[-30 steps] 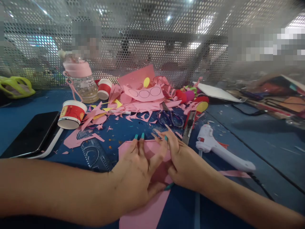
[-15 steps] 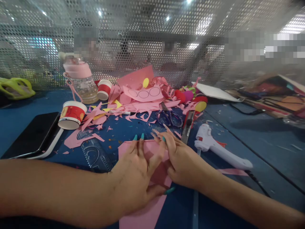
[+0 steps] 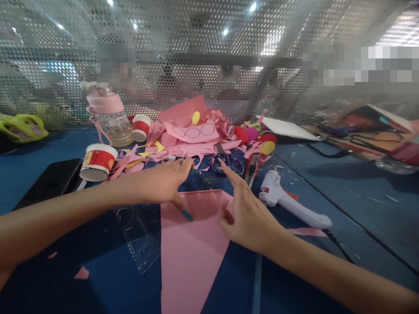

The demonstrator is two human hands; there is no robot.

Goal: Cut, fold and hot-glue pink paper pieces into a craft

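A pink paper sheet [image 3: 193,253] lies in front of me, its far edge folded into a narrow strip and its right side slanting. My left hand [image 3: 166,181] hovers over its far left corner, thumb apart from the fingers and nothing seen in it; most fingertips are hidden behind the knuckles. Over the sheet's right edge is my right hand [image 3: 245,213], index finger stretched forward and thumb apart. Just beyond it lie blue-handled scissors [image 3: 234,165] and a box cutter [image 3: 252,169]. Left of the sheet, a clear plastic ruler [image 3: 140,240] is partly under my left arm.
Pink scraps [image 3: 186,148] pile up at the back. A white glue gun [image 3: 294,203] lies right. To the left are a paper cup [image 3: 98,161], a second cup [image 3: 141,127], a water bottle [image 3: 108,115] and a black phone [image 3: 47,181]. A perforated metal screen [image 3: 183,52] stands behind.
My left hand has lifted off the middle of the sheet and moved forward, its fingers no longer pressing the fold. My right hand has parted from it, with its index finger straightened.
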